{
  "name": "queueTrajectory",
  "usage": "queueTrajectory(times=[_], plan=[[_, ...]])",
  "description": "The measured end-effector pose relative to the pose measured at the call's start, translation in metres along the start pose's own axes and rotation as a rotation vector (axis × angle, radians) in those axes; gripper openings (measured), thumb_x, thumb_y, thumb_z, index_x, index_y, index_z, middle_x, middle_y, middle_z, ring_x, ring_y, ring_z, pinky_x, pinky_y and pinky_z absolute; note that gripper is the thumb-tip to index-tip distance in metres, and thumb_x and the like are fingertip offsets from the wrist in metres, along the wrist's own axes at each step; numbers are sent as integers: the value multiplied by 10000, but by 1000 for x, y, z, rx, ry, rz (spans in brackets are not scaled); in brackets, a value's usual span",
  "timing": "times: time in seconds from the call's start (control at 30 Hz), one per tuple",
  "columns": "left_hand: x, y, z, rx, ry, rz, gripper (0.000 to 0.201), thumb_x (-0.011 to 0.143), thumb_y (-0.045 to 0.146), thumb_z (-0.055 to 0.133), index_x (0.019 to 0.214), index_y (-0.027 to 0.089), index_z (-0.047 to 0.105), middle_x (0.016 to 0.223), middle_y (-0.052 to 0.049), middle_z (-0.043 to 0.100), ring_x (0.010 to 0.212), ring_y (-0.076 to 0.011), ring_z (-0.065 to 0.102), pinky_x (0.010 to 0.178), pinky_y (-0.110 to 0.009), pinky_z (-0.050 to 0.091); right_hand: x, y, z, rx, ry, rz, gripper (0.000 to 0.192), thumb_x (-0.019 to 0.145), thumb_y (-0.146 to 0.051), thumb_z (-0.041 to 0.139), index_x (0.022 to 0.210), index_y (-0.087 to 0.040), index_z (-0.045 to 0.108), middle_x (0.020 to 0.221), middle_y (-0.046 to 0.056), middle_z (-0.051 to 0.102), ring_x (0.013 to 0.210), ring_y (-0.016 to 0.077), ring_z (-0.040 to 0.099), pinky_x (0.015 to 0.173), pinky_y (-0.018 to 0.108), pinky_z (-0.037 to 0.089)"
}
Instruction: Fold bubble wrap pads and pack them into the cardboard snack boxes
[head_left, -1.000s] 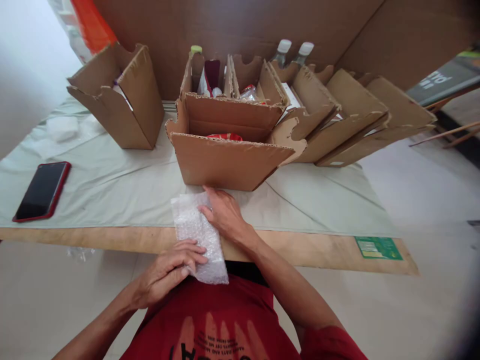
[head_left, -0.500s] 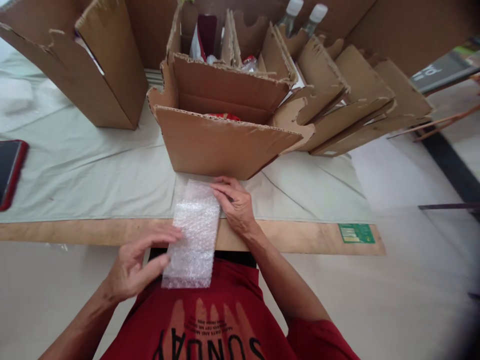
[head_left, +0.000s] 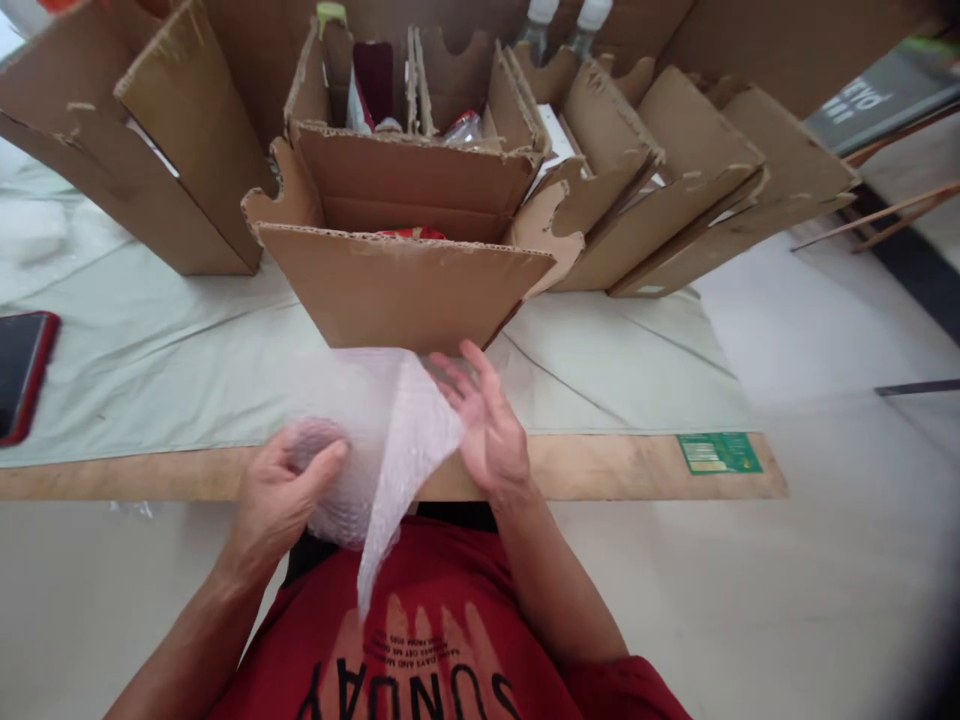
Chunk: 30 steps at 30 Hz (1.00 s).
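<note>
A clear sheet of bubble wrap [head_left: 356, 440] lies over the table's front edge, its right side lifted and folded at a slant, with one corner hanging toward my shirt. My left hand [head_left: 289, 490] grips its left side, thumb on top and fingers curled around it. On the other side my right hand [head_left: 487, 420] has its palm turned up and fingers spread, beside the raised flap; its fingertips lie close to the wrap. Just behind stands an open cardboard box [head_left: 412, 290] with something red inside.
More cardboard boxes [head_left: 675, 200] line the back, several leaning right, with two white-capped bottles [head_left: 581, 30] behind. A tall box [head_left: 195, 150] stands left. A red-cased phone [head_left: 30, 370] lies at far left; a green label [head_left: 720, 453] is on the wooden edge.
The flat bubble wrap is now lifted and folded on its right side. My left hand has closed on it, and my right hand has turned palm up. The view has shifted slightly.
</note>
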<state>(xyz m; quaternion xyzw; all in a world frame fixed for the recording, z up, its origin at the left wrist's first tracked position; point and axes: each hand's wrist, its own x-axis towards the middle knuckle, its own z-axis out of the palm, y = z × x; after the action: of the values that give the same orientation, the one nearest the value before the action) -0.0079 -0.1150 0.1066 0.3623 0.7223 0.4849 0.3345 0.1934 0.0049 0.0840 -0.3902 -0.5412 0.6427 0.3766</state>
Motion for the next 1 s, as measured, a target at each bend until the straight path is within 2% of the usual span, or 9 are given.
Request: queueTrajectory(times=[0.1,0.2,0.27,0.4,0.47,0.6,0.77,0.9,1.0], plan=[[-13,-3,-2,101,424,47,292,832,476,815,935,212,745,948,-28,761,906,-222,725,952,-398,609,-33,4,-8,78,-100,-3,864,1034,-757,225,1700,-218,124,1585,236,517,1414,329,587,1053,535,563],[-25,-12,3,178,491,86,326,819,468,839,977,197,751,1017,-56,770,1013,-277,733,1069,-482,573,-60,11,0,10,-167,-56,1250,783,-893,645,1703,-251,94,1648,226,437,1514,362,472,1167,550,479],[-32,-20,6,160,320,130,325,799,454,857,977,200,759,992,-58,786,985,-289,750,997,-465,623,-64,13,10,-55,-110,-43,1209,750,-751,812,1679,-267,208,1600,190,508,1464,337,530,1167,510,487],[-41,-30,-4,-13,-3,130,236,887,457,769,973,237,773,935,-38,802,869,-262,774,779,-362,683,-52,5,5,-126,60,-51,478,927,-472,713,1334,-226,657,1086,62,787,939,218,757,842,324,632],[-42,-32,-13,-60,-73,115,235,907,479,739,980,261,783,941,-33,809,886,-272,780,780,-366,687,-49,-6,-14,-224,101,-106,333,945,-412,686,1211,-218,732,972,35,803,835,198,756,761,282,626],[-47,-41,-10,-12,-227,-12,330,871,577,743,940,261,811,985,-60,817,992,-316,765,934,-447,658,-41,-37,-56,-480,50,-291,280,943,-329,703,1204,-247,760,1018,20,821,857,197,775,781,269,624],[-64,-54,32,-238,-591,-355,510,910,701,631,920,223,809,958,-107,817,885,-295,775,838,-453,665,13,-54,-73,-941,-149,-379,285,971,-360,689,1234,-273,756,1174,54,814,1038,269,779,912,385,618],[-69,-51,58,-622,-772,-530,597,947,697,588,1179,176,766,1169,-194,792,1014,-310,783,762,-418,659,39,-35,-80,-1180,33,-394,365,933,-432,751,1185,-169,759,1208,153,788,1140,358,729,1003,505,548],[-66,-52,53,-683,-943,-531,593,994,684,512,1269,216,751,1289,-184,759,1125,-304,762,896,-464,650,14,-20,-93,-1095,250,-487,271,1010,-371,651,1184,-185,744,1258,131,770,1194,311,702,1039,476,514]])
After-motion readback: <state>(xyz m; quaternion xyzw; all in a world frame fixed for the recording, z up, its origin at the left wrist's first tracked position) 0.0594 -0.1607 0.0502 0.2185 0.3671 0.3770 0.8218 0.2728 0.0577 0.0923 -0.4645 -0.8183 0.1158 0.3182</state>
